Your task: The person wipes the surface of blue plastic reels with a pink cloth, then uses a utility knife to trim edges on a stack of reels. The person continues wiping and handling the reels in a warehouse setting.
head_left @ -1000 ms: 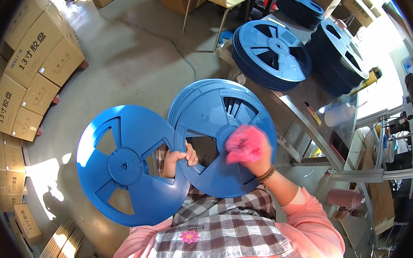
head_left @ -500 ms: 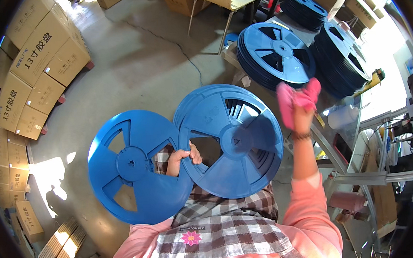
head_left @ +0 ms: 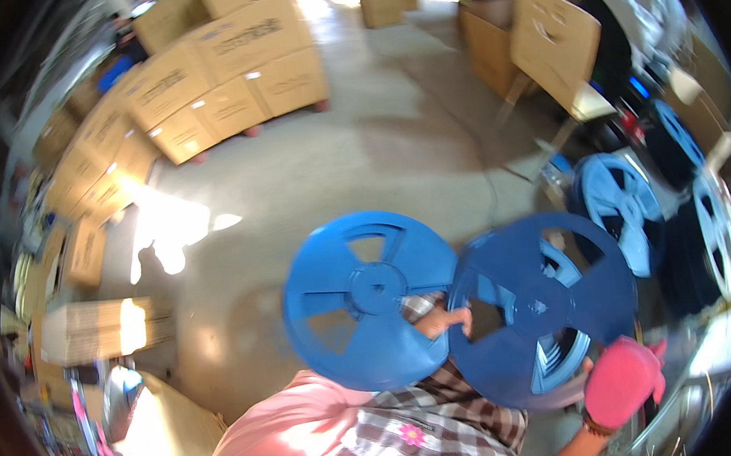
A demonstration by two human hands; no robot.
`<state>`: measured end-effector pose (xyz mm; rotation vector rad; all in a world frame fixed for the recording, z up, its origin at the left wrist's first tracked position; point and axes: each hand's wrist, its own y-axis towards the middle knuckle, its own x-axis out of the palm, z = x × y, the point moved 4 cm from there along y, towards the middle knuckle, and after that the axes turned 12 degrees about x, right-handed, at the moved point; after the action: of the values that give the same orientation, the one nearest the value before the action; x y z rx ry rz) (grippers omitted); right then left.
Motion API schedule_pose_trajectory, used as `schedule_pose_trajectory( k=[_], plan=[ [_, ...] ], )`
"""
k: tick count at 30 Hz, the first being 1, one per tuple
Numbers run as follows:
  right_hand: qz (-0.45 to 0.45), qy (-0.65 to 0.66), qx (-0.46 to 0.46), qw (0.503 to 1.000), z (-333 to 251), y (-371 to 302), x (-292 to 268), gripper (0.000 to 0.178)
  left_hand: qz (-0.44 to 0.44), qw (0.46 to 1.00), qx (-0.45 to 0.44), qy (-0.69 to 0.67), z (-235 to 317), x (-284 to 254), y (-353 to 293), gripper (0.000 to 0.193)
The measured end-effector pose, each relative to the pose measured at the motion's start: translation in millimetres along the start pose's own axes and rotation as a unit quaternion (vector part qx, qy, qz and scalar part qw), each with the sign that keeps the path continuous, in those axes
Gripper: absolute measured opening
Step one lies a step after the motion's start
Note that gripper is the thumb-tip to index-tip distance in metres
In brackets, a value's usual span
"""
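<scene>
Two large blue plastic reels are held up in front of me, side by side and overlapping a little. The left reel (head_left: 370, 300) is brighter; the right reel (head_left: 545, 309) is darker and blurred. My left hand (head_left: 444, 322) grips them where they meet, with fingers through an opening of the right reel. My right hand (head_left: 622, 381), in a pink glove, is against the right reel's lower right rim; the blur hides whether it grips. My pink sleeves and checked apron fill the bottom.
More blue reels (head_left: 622, 201) stand stacked at the right, beside a metal frame. Cardboard boxes (head_left: 202, 78) line the upper left and left, over a bare concrete floor (head_left: 360, 152). Brown boxes and a chair (head_left: 552, 45) stand at the upper right.
My right hand came down from its raised spot at the upper right to the right reel's lower rim. The view swung, so both reels now sit further right.
</scene>
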<state>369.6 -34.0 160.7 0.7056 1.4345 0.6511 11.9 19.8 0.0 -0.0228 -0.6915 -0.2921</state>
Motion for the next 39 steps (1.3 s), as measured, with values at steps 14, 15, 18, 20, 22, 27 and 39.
schedule_pose_trajectory(
  k=[14,15,18,20,22,27,39],
  plan=[
    [-0.600,0.716,0.349,-0.076,-256.4,-31.0,-21.7,0.035,0.040,0.993,0.010,-0.110,-11.0,-4.0,-5.5,0.018],
    [-0.596,0.713,0.362,-0.074,-260.8,-35.7,-14.9,0.032,0.051,0.990,0.001,-0.135,-10.5,-13.0,-8.1,0.017],
    [-0.545,0.741,0.363,0.149,-240.4,-43.1,18.3,0.026,0.062,0.972,-0.026,-0.226,-15.0,-21.3,-0.4,0.016],
    [-0.462,0.710,0.091,0.524,-209.0,-51.5,34.0,0.037,0.072,0.957,-0.045,-0.277,-24.2,-16.8,-1.1,0.016],
    [-0.397,0.563,-0.141,0.711,-188.2,-54.0,37.4,0.052,0.060,0.953,-0.053,-0.293,-25.1,-15.2,5.8,0.012],
    [-0.358,0.392,-0.156,0.833,-152.1,-34.7,85.4,0.053,0.032,0.985,-0.020,-0.170,-25.0,-15.3,7.6,0.011],
    [-0.341,0.443,0.125,0.819,-133.0,24.1,146.2,0.047,0.084,0.991,-0.024,-0.102,-11.1,-9.3,9.5,0.010]
  ],
)
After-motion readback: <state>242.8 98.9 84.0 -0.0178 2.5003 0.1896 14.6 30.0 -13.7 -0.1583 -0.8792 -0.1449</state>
